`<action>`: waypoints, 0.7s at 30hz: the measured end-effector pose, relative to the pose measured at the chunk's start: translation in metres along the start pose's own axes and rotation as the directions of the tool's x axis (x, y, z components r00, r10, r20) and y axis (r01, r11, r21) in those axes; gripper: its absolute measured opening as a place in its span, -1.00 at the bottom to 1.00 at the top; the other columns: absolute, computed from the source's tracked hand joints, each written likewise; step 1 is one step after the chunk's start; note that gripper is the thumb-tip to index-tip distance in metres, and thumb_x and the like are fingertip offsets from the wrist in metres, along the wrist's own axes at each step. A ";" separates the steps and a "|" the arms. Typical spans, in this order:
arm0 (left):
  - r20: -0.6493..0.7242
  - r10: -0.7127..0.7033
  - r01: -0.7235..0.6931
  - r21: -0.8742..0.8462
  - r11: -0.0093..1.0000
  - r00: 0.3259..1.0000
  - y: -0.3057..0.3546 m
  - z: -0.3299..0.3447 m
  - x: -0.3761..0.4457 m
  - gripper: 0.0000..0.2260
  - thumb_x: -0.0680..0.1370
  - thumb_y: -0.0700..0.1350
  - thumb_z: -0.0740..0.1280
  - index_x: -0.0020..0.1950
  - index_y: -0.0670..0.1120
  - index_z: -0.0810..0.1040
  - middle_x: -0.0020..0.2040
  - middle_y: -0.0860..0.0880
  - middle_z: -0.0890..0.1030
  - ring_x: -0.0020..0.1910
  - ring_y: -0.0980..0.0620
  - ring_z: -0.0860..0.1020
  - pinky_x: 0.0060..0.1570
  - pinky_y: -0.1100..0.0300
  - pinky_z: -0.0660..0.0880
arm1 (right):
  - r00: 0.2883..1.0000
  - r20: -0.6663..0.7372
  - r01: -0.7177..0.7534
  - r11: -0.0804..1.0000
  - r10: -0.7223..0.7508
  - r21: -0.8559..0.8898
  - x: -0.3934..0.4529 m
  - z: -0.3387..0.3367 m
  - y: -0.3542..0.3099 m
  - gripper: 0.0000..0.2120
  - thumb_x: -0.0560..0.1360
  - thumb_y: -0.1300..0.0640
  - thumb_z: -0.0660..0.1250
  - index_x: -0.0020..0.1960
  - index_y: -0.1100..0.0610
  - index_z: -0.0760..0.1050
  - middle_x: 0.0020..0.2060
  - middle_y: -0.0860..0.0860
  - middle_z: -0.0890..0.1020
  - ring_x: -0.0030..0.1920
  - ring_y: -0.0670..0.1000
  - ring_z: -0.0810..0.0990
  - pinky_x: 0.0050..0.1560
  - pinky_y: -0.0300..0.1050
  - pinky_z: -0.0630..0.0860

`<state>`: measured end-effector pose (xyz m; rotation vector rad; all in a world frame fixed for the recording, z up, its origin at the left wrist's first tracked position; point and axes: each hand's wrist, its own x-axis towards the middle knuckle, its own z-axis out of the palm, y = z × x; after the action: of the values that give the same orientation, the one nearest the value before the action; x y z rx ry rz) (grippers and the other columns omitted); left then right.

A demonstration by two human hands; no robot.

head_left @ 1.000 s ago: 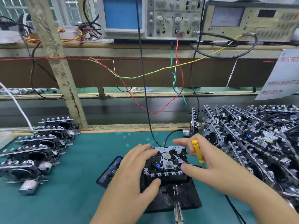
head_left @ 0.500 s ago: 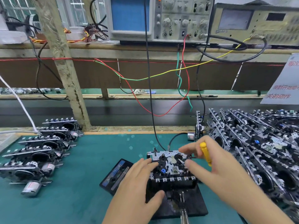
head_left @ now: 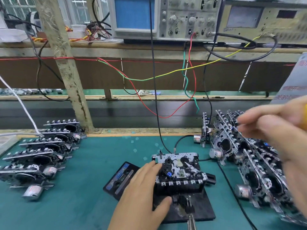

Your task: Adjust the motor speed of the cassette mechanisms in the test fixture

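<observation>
A cassette mechanism sits in the black test fixture at the middle of the green mat. My left hand rests on the mechanism's left side, fingers straight on top, thumb at its front edge. My right hand is raised above the right-hand pile, blurred, gripping a yellow-handled screwdriver whose dark tip points left. It is clear of the mechanism.
A black cassette tape lies left of the fixture. Rows of mechanisms stand at the left, a dense pile at the right. An oscilloscope and a meter sit on the shelf, with wires hanging down.
My right hand has lifted off the mechanism and swung up and to the right with the screwdriver. My left hand stays on the mechanism.
</observation>
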<state>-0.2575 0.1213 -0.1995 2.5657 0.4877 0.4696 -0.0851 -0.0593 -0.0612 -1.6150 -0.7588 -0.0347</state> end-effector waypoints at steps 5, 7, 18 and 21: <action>-0.026 0.008 -0.008 0.013 1.000 1.000 0.000 0.014 0.005 -0.28 0.59 0.24 0.24 0.56 0.31 -0.19 0.48 0.47 -0.32 0.53 0.40 -0.23 0.54 0.31 -0.06 | 0.931 0.330 -0.009 0.915 0.155 -0.404 -0.034 0.050 0.029 -0.73 0.52 0.10 0.41 -0.16 0.00 0.30 0.00 -0.33 0.68 -0.01 -0.28 0.60 0.07 -0.22 0.45; -0.032 0.012 -0.011 0.032 0.999 0.999 -0.002 0.017 0.008 -0.34 0.59 0.24 0.23 0.56 0.31 -0.10 0.44 0.51 -0.30 0.53 0.40 -0.20 0.53 0.33 -0.08 | 0.922 0.351 0.041 0.862 0.162 -0.505 -0.039 0.058 0.051 -0.68 0.55 0.07 0.38 -0.18 -0.09 0.23 0.02 -0.38 0.63 -0.02 -0.34 0.54 -0.03 -0.39 0.38; -0.034 0.038 -0.037 0.018 0.999 0.999 -0.006 0.015 0.012 -0.49 0.59 0.20 0.26 0.28 0.49 -0.06 0.42 0.57 -0.15 0.48 0.50 -0.11 0.36 0.57 -0.17 | 0.945 0.303 0.013 0.907 0.127 -0.421 -0.041 0.061 0.078 -0.64 0.54 0.10 0.36 -0.19 -0.20 0.20 0.04 -0.42 0.61 0.10 -0.28 0.57 0.11 -0.13 0.51; -0.031 0.053 -0.052 0.009 0.999 0.998 -0.006 0.015 0.012 -0.49 0.59 0.19 0.26 0.30 0.48 -0.07 0.44 0.55 -0.16 0.50 0.48 -0.11 0.38 0.56 -0.15 | 0.941 0.312 0.004 0.914 0.135 -0.405 -0.041 0.060 0.080 -0.62 0.54 0.11 0.35 -0.20 -0.17 0.18 0.06 -0.41 0.61 0.13 -0.28 0.57 0.12 -0.08 0.52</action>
<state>-0.2422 0.1254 -0.2119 2.5883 0.4347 0.5273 -0.1019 -0.0238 -0.1621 -2.0717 -1.0042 0.1465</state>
